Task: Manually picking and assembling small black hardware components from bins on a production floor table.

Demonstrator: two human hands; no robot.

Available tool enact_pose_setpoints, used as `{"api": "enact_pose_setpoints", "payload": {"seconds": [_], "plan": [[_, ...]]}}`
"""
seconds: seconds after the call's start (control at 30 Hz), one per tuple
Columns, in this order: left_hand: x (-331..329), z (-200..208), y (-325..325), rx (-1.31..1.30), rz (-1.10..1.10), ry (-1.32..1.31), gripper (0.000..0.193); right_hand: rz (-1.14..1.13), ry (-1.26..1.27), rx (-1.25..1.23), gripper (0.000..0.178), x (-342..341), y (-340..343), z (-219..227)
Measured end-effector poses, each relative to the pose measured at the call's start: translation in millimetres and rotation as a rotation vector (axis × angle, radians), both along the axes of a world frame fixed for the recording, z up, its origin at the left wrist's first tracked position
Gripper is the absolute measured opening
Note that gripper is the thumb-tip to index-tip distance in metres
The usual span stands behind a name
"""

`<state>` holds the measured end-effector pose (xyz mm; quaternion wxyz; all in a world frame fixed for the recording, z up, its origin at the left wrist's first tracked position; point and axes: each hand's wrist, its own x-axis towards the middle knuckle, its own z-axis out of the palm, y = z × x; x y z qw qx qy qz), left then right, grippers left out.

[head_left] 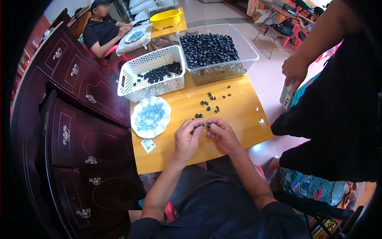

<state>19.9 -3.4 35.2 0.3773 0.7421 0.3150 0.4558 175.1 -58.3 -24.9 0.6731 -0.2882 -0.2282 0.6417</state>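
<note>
Black ring-shaped parts, one of them a small piece (208, 125) pinched between two hands, occupy a person seated at a yellow wooden table (238, 119). Beyond the hands, at the table's far edge, stands a clear plastic bin (247, 49) heaped with the same dark parts. To the left of that bin sits a white perforated basket (131, 77) holding a thinner layer of them. Nearer, just left of the grip, lies a white scalloped plate (137, 127) spread with pale blue small parts, and a small white tag (148, 145) rests below it at the table's near side. Loose black pieces (211, 102) are scattered on the wood between the hands and the clear bin.

The left hand (188, 139) and right hand (223, 135) meet fingertip to fingertip above the table's near middle, each clenched on the small piece, the left thumb and forefinger closing on its left side and the right fingers on its right. Whether the piece is one part or two pressed together cannot be told.

Standing just right of the table, another person in dark clothes holds a phone (287, 95) in one hand (294, 69). Farther off, a second seated person (104, 30) works over a similar plate beside a yellow tub (166, 18).
</note>
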Motion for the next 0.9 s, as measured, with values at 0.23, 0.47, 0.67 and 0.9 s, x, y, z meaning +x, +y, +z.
{"api": "enact_pose_setpoints", "payload": {"seconds": [0.23, 0.47, 0.67, 0.9], "plan": [[2.4, -8.8, -13.7, -0.186, -0.039, 0.016, 0.007, -0.064, 0.056, -0.074, 0.020, 0.2, 0.1, 3.9], [-2.6, -6.0, -2.0, -0.239, -0.042, -0.031, 0.011, -0.053, 0.022, -0.060, 0.019, 3.3, 0.5, 4.5], [-8.6, 6.5, 5.7, -0.125, -0.063, -0.006, 0.011, -0.001, -0.042, -0.022, 0.018, 2.5, -1.4, 11.3], [-8.3, 14.3, 6.2, 0.064, -0.074, 0.053, 0.023, 0.075, -0.111, 0.073, 0.020, 3.5, -2.5, 7.6]]}}
